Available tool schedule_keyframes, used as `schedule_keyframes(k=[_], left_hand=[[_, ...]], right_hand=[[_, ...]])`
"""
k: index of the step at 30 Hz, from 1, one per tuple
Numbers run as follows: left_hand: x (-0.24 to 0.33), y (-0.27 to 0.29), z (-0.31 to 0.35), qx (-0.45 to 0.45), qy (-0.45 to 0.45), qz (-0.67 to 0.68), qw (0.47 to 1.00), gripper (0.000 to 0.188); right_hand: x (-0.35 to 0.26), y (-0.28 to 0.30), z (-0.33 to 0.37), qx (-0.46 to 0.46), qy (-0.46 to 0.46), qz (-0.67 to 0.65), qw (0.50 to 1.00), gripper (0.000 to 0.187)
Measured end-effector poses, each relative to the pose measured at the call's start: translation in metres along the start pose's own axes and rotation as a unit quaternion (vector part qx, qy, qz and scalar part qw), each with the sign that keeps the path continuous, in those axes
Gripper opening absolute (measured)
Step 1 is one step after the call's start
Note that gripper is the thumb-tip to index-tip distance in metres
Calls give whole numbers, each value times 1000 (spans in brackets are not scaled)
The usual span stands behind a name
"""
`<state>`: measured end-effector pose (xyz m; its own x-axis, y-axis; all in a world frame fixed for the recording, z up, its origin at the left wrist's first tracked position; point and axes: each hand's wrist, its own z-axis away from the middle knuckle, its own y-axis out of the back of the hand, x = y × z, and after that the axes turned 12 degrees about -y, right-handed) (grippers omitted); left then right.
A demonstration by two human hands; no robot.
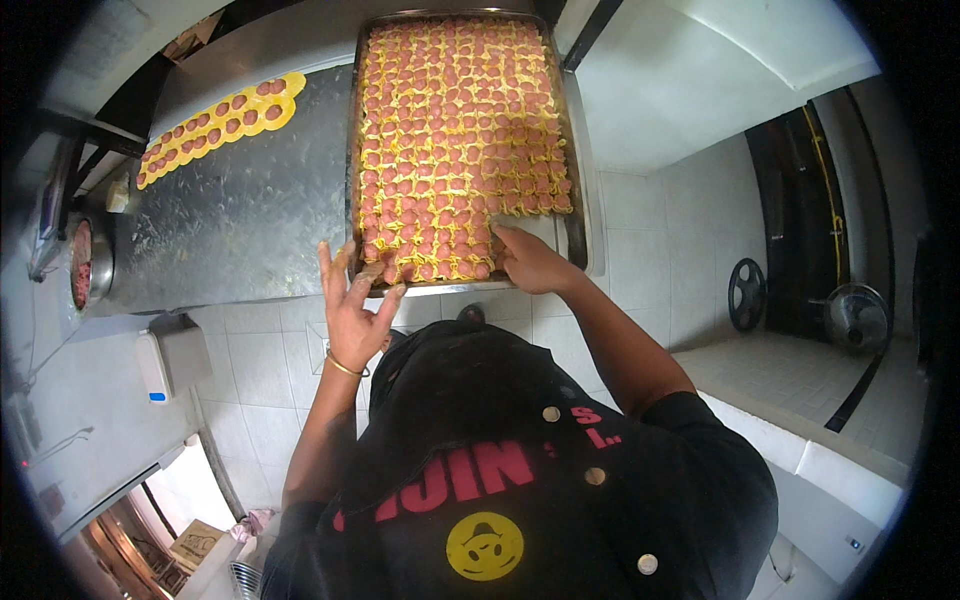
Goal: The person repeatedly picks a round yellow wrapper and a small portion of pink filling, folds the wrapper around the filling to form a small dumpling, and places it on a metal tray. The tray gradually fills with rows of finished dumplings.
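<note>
A large metal tray holds close rows of small dumplings with pink meat filling and ruffled yellow wrappers. My left hand is at the tray's near left corner, fingers spread, with pale smears on the fingertips; it holds nothing that I can see. My right hand reaches over the near right part of the tray, its curled fingers against the end of the dumpling rows. Whatever may be between those fingers is hidden. Bare metal shows right of that hand, where the near rows stop short.
Left of the tray, a floury dark worktop carries two rows of round yellow wrappers topped with meat balls. A metal bowl of pink meat stands at its left end. A white wall panel rises on the right.
</note>
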<state>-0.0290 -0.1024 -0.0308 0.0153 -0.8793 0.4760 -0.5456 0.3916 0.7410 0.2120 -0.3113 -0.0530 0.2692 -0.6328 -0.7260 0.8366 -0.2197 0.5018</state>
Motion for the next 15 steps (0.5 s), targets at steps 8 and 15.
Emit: schedule_keyframes(k=[8,15], left_hand=[[-34,41,17,49,101,-33,993,32],[-120,80,30,166,228,34,959,26]], right_hand=[[16,-8,-3,31,12,83,996,37],[-82,1,-19,209,113,96,967,34]])
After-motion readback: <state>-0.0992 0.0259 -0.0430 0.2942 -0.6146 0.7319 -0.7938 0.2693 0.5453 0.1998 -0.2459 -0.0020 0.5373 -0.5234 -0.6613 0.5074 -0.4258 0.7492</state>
